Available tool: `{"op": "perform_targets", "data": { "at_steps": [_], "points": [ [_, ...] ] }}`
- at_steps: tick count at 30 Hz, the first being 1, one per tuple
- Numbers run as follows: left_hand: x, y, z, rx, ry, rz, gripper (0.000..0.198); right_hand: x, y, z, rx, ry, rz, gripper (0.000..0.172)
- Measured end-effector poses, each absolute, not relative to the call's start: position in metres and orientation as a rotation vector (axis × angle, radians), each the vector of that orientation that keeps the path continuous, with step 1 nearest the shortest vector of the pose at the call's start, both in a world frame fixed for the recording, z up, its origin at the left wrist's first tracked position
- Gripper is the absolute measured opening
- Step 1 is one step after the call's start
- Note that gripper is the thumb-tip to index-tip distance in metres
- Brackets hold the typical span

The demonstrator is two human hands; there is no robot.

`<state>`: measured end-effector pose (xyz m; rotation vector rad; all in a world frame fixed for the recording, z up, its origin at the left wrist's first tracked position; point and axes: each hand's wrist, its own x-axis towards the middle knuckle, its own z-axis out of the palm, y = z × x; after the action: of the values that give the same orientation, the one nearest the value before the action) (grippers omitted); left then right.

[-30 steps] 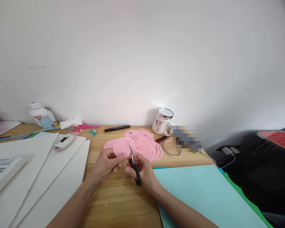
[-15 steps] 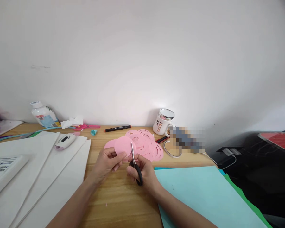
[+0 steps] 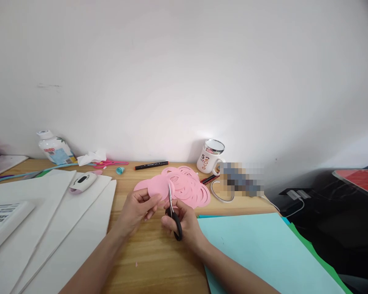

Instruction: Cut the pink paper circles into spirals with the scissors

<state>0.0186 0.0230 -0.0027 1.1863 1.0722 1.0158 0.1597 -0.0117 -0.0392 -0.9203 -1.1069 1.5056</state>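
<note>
Pinched between the fingers of my left hand is a pink paper disc. My right hand grips the black handles of a small pair of scissors. The silver blades point up and lie against the disc's right edge; whether they are parted is hard to tell. Behind both hands a pile of pink paper rings and cut-outs rests on the wooden table, partly hidden by the disc.
White sheets cover the left side, with a white device on them. Light blue paper lies at right. Along the wall are a bottle, pink scissors, a black marker and a mug.
The scissors and my right hand have shifted very slightly left. The view has moved a little; both hands keep their hold.
</note>
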Motion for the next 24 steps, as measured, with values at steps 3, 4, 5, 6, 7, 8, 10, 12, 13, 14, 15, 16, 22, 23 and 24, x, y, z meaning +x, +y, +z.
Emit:
{"op": "perform_targets", "data": {
  "at_steps": [3,4,5,6,7,8,10,12,13,14,15,16,22,23,24],
  "points": [
    [0.0184,0.0229,-0.0045,1.224,1.060,0.959,0.028,0.1611,-0.0108,-0.0356,-0.871,-1.123,1.453,0.044],
    [0.0183,0.0228,-0.0054,1.223,1.054,0.954,0.028,0.1615,-0.0105,-0.0342,-0.862,-1.128,1.440,0.043],
    [0.0182,0.0226,-0.0062,1.222,1.049,0.957,0.028,0.1618,-0.0103,-0.0329,-0.860,-1.134,1.431,0.043],
    [0.0182,0.0225,-0.0069,1.220,1.043,0.962,0.028,0.1619,-0.0102,-0.0316,-0.860,-1.141,1.423,0.042],
    [0.0182,0.0224,-0.0076,1.219,1.037,0.970,0.029,0.1620,-0.0102,-0.0306,-0.862,-1.146,1.418,0.042],
    [0.0182,0.0224,-0.0081,1.221,1.031,0.975,0.029,0.1621,-0.0102,-0.0297,-0.863,-1.151,1.419,0.043],
    [0.0184,0.0226,-0.0087,1.226,1.020,0.983,0.028,0.1621,-0.0103,-0.0287,-0.866,-1.154,1.427,0.043],
    [0.0184,0.0231,-0.0085,1.234,1.022,0.985,0.028,0.1623,-0.0103,-0.0288,-0.869,-1.154,1.437,0.043],
    [0.0184,0.0233,-0.0081,1.238,1.027,0.983,0.028,0.1624,-0.0103,-0.0292,-0.872,-1.155,1.438,0.043],
    [0.0183,0.0234,-0.0076,1.243,1.032,0.981,0.029,0.1625,-0.0101,-0.0298,-0.875,-1.159,1.437,0.042],
    [0.0181,0.0235,-0.0070,1.246,1.035,0.981,0.029,0.1626,-0.0100,-0.0307,-0.877,-1.162,1.434,0.042],
    [0.0179,0.0236,-0.0065,1.246,1.036,0.984,0.030,0.1626,-0.0097,-0.0319,-0.879,-1.165,1.432,0.041],
    [0.0162,0.0237,-0.0061,1.230,1.014,1.008,0.029,0.1618,-0.0089,-0.0384,-0.908,-1.143,1.432,0.041],
    [0.0162,0.0238,-0.0063,1.228,1.012,1.012,0.029,0.1617,-0.0090,-0.0386,-0.914,-1.142,1.431,0.041],
    [0.0163,0.0239,-0.0064,1.228,1.012,1.016,0.028,0.1617,-0.0091,-0.0385,-0.920,-1.139,1.431,0.042]
  ]
}}
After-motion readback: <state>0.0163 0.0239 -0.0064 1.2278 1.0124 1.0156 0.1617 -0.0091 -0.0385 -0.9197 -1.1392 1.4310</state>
